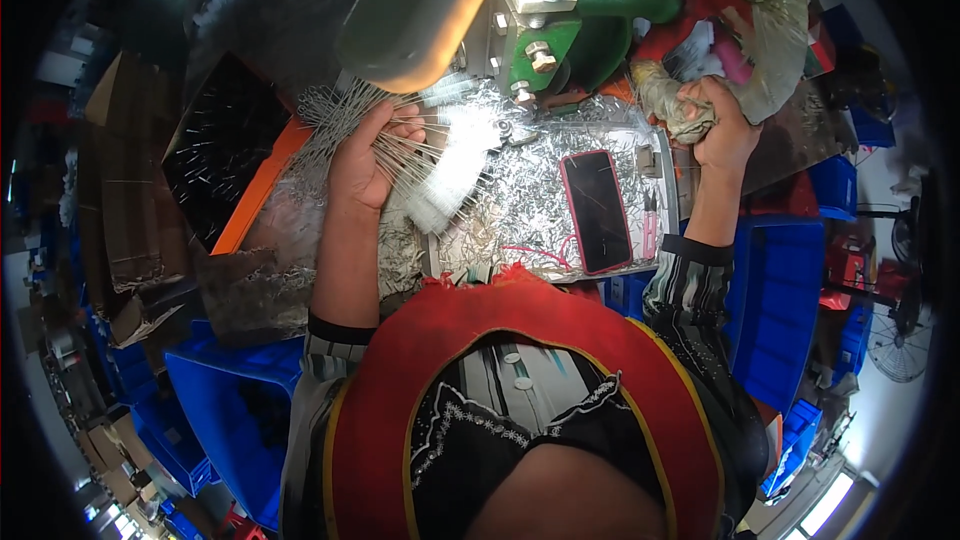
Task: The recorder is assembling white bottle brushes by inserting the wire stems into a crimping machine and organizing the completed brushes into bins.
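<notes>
Left hand (362, 162) clenched around a fanned bundle of thin metal wires (415, 155) above the scrap-strewn workbench (520, 210). Right hand (722, 130) gripped the cloth-wrapped press lever (770, 50). A red-cased phone (597, 210) lay between them.

The single head view looks steeply down from above the person's chest, close over both hands. The left hand (362, 155) and right hand (722, 125) sit in its upper half; fisheye bending darkens the rim.
</notes>
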A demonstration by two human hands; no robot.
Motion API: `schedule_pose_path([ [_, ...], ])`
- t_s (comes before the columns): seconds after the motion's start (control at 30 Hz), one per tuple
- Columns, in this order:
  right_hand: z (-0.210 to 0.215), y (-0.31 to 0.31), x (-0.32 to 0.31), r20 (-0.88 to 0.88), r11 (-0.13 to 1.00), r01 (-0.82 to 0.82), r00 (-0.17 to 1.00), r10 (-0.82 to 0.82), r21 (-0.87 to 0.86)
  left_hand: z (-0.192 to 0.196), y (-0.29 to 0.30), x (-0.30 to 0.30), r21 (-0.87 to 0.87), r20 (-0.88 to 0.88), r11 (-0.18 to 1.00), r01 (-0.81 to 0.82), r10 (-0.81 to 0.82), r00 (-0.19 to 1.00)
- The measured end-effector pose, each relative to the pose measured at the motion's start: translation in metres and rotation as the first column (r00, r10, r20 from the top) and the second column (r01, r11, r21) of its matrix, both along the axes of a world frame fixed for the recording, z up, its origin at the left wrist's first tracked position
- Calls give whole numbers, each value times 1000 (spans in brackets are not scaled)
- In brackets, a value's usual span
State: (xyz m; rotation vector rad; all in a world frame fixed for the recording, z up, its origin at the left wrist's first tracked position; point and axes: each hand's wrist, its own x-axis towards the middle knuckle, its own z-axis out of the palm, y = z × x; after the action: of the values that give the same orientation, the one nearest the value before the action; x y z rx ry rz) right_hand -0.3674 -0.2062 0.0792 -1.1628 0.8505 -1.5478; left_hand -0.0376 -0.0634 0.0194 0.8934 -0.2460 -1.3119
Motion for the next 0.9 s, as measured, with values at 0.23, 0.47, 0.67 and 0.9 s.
schedule_pose_path([
  [0.23,-5,6,11,59,979,-98,992,110,-180,-12,-3,4,7,-59,1000,4,-4,998],
  [0.47,29,5,-6,-91,997,-62,994,65,35,-16,-5,3,10,-74,1000,-13,14,997],
  [0.67,42,9,-2,-167,990,54,985,-32,129,-13,-5,2,46,-46,999,-29,31,998],
  [0.9,38,10,4,-171,1000,3,985,-8,-25,-14,-3,2,46,-56,998,-49,51,997],
])
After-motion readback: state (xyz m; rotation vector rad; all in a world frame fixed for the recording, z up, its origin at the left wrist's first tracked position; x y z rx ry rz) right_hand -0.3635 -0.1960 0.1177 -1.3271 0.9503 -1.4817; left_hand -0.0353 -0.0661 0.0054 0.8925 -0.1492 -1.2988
